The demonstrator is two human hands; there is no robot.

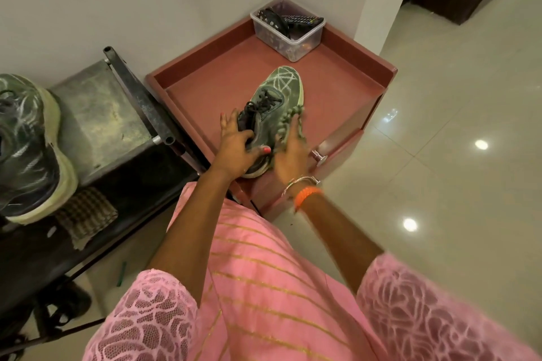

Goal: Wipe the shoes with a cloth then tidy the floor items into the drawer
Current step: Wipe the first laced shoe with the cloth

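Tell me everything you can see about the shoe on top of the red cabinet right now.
The green shoe is a dark green sneaker with pale line patterning on the toe, black laces and a light, worn-looking sole. It lies on the red cabinet top, toe pointing toward the clear plastic box. The left hand grips its heel and collar; the right hand presses a green nubby cloth against its right side.

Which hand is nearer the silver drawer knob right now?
Right. The right hand presses a green cloth on the shoe's outer side, just beside the knob. The left hand grips the shoe's collar on the far side.
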